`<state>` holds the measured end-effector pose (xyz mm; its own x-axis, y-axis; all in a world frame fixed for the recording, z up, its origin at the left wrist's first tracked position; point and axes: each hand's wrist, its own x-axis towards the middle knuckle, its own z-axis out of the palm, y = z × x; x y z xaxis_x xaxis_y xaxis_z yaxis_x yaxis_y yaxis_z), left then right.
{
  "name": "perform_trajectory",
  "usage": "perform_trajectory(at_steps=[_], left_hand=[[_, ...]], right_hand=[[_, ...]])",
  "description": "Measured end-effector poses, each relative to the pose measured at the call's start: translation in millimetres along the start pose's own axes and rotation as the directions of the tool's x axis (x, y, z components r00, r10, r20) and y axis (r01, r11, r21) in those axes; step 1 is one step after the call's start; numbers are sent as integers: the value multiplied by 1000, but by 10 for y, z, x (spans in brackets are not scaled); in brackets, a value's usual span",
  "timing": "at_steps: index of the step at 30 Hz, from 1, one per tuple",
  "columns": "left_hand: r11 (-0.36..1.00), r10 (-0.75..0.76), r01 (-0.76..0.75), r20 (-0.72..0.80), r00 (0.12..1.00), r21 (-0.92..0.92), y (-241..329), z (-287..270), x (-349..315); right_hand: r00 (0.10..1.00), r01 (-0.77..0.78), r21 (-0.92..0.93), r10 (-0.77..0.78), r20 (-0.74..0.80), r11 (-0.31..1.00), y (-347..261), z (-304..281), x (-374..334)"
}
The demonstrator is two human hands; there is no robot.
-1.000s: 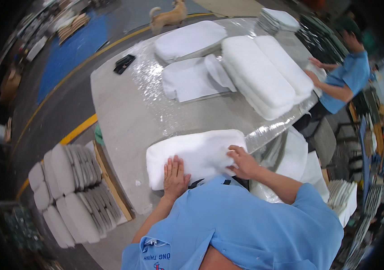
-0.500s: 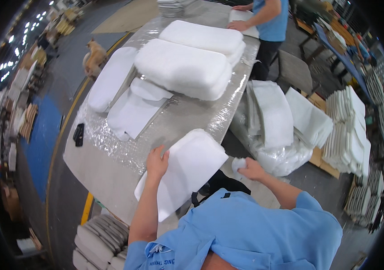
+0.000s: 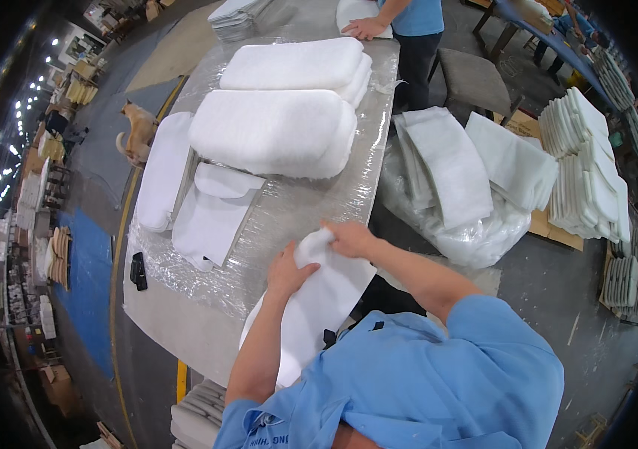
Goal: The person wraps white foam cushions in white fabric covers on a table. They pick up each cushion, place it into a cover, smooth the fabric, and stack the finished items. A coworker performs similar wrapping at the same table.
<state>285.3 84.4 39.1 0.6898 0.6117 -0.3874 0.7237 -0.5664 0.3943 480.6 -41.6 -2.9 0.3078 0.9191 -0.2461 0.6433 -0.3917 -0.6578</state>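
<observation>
A white padded panel (image 3: 323, 307) lies slantwise at the table's near edge, partly over it toward my body. Its far end, a fluffy white batting edge (image 3: 313, 247), is bunched up between my hands. My left hand (image 3: 289, 271) is closed on the panel's left edge, thumb lying across the top. From the right, my right hand (image 3: 350, 239) pinches the batting at the far corner; its fingertips are partly hidden. Whether the small wad it held earlier is still in it, I cannot tell.
Thick white pads (image 3: 270, 135) are stacked beyond, near white cut pieces (image 3: 214, 213) on plastic wrap. A black tool (image 3: 138, 271) lies at the table's left. On the right are bagged batting sheets (image 3: 450, 168) and a pad stack (image 3: 584, 168). A co-worker's hand (image 3: 366, 28) is at the far end.
My right hand has come from off the table's right side, where it held a small white wad, to the panel's far end. My left hand has shifted toward it, and the batting there is now bunched.
</observation>
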Motion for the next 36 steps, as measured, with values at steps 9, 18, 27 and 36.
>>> perform_trajectory(at_steps=[9, 18, 27, 36], left_hand=[[927, -145, 262, 385, 911, -269, -234, -235, 209], [989, -13, 47, 227, 974, -143, 242, -207, 592], [932, -39, 165, 365, 930, -323, 114, -743, 203], [902, -193, -51, -505, 841, -429, 589, -2471, -2140]], right_hand=[[959, -158, 315, 70, 274, 936, 406, 89, -1294], [740, -671, 729, 181, 648, 136, 680, 657, -1319], [820, -474, 841, 216, 530, -261, -105, 479, -1260], [973, 29, 995, -224, -51, -100, -1777, -492, -223]])
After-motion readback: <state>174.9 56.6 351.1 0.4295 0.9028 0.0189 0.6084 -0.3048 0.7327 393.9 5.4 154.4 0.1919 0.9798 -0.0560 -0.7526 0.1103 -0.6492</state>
